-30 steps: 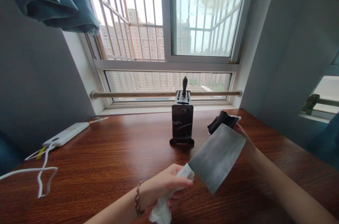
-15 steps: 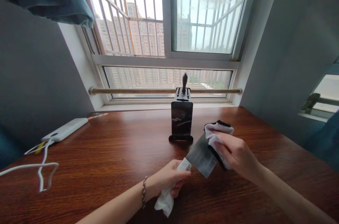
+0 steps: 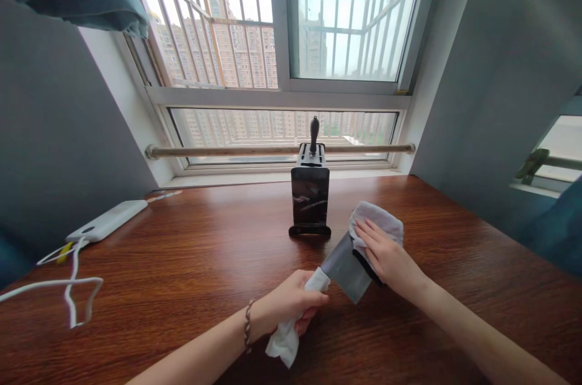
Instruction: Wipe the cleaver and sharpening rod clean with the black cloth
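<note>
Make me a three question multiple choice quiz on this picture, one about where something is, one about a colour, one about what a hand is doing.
1. Where is the knife block?
A. on the table, near the window
B. on the sill
C. on the floor

2. What colour is the power bank?
A. black
B. white
C. red

3. What is the right hand doing?
A. resting flat on the table
B. pressing a cloth on the cleaver
C. lifting the block

Key: 1 A, it stands on the wood before the window. 2 B, its case is white. 3 B, the fingers lie on the cloth over the blade.
</note>
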Motion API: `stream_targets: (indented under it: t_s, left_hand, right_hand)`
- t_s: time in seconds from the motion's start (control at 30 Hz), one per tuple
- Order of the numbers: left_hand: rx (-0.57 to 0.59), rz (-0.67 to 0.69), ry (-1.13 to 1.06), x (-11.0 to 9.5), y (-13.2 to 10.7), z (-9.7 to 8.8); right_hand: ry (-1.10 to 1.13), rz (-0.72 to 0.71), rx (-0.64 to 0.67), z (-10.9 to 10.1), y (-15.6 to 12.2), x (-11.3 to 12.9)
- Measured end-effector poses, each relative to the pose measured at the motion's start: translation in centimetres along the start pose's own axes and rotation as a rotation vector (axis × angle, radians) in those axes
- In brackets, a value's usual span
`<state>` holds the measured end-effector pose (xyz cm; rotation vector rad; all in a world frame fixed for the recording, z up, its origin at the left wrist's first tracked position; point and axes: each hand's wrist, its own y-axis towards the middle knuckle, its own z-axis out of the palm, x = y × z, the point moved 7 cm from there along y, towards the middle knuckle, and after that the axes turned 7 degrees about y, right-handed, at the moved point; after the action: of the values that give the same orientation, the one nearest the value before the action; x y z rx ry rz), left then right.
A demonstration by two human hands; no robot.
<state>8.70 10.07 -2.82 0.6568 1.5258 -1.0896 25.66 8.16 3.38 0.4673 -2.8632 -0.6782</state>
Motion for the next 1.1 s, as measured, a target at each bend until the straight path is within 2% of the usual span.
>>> stream_targets:
  t_s: [0.1,0.17,0.43,0.53,0.6,0.7,0.87,1.0,1.1]
  left_hand:
    - [-0.005,-0.004,-0.003,0.0,0.0,0.0]
    - [-0.007,-0.015,-0.009,0.0,0.1,0.0]
    - [-0.017,-0.041,0.024,0.4,0.2,-0.2]
    - [-0.014,-0.05,0.006,0.4,0.1,-0.1]
    - [-0.014,-0.049,-0.004,0.3,0.1,0.0]
    - [-0.015,-0.043,0.003,0.1,0.1,0.1]
    - [-0.005,-0.05,0.032,0.0,0.0,0.3]
    - [-0.019,-0.072,0.024,0.2,0.1,0.2]
    - [-0.03,-0.068,0.016,0.3,0.1,0.0]
  right_hand:
    - [-0.098,0.128,-0.095,-0.3,-0.2,-3.2]
    - [-0.145,0.129,-0.11,-0.2,-0.4,-3.4]
    - [-0.089,-0.185,0.053,1.4,-1.1,3.8]
    - [-0.021,-0.25,0.057,1.2,-1.2,4.7]
    - [0.036,-0.248,0.058,1.1,-1.0,4.3]
    - [0.091,-0.157,0.019,1.0,-0.5,2.1]
    - [0.208,0.128,-0.165,-0.3,-0.1,-4.5]
    - [0.475,0.434,-0.131,0.2,-0.6,-9.3]
    - [0.602,0.582,-0.195,0.3,-1.3,-12.2]
